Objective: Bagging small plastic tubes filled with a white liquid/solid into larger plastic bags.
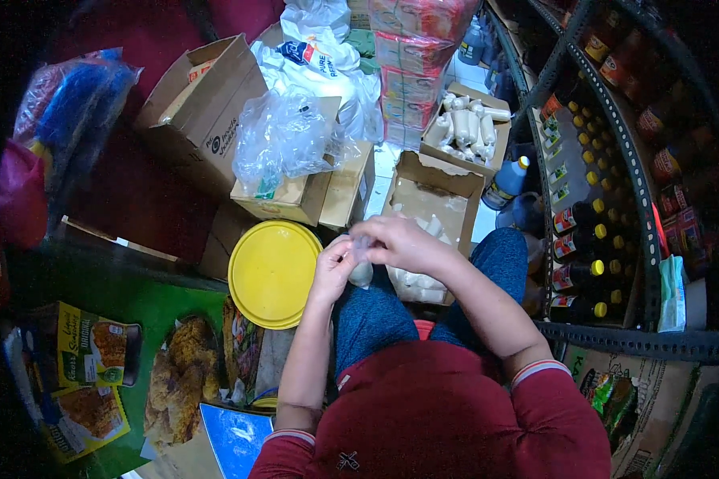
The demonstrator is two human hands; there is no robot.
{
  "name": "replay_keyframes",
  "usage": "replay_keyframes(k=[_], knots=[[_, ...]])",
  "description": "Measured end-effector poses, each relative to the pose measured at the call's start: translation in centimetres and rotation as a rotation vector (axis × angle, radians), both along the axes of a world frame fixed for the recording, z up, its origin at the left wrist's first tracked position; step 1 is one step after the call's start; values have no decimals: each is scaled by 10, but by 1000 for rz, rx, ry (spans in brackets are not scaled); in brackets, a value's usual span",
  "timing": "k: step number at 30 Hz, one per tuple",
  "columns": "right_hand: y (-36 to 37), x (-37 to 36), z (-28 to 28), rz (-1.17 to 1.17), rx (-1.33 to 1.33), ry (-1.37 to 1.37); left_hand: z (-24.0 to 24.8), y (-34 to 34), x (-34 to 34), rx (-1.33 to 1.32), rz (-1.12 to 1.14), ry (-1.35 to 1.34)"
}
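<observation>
Above my lap, both hands are closed on a small clear plastic bag point(361, 275) with pale contents bulging at its bottom. My left hand point(332, 269) pinches the bag's neck from the left. From the right, my right hand point(407, 244) grips the loose plastic at its top; the fingertips partly cover it. Just beyond my hands stands an open cardboard box point(433, 189), with several small white filled bags point(420, 281) in its nearer part. My right forearm hides some of that box.
Left of my hands is a round yellow lid point(275, 274). Cardboard boxes point(204, 120) and a clump of clear plastic point(284, 144) lie ahead. A farther box holds white filled bags point(469, 128). Metal shelving point(615, 120) with bottles point(575, 275) lines the right side.
</observation>
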State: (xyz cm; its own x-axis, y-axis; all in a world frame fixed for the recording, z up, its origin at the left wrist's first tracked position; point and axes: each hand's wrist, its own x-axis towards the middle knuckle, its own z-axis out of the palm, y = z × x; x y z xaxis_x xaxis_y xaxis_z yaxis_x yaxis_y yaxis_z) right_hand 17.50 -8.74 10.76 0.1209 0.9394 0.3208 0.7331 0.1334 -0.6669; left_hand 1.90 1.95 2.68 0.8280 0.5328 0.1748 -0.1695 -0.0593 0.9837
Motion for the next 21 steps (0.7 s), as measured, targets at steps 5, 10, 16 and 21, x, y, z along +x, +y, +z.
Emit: replay_keyframes(k=[5, 10, 16, 21], knots=[[9, -3, 13, 109, -21, -46, 23, -10, -4, -168, -44, 14], [7, -8, 21, 154, 8, 43, 27, -8, -8, -165, -89, -16], [8, -2, -9, 8, 75, 199, 26, -10, 0, -153, -41, 80], [2, 3, -41, -62, -105, 877, 11, 0, 1, -93, -91, -5]])
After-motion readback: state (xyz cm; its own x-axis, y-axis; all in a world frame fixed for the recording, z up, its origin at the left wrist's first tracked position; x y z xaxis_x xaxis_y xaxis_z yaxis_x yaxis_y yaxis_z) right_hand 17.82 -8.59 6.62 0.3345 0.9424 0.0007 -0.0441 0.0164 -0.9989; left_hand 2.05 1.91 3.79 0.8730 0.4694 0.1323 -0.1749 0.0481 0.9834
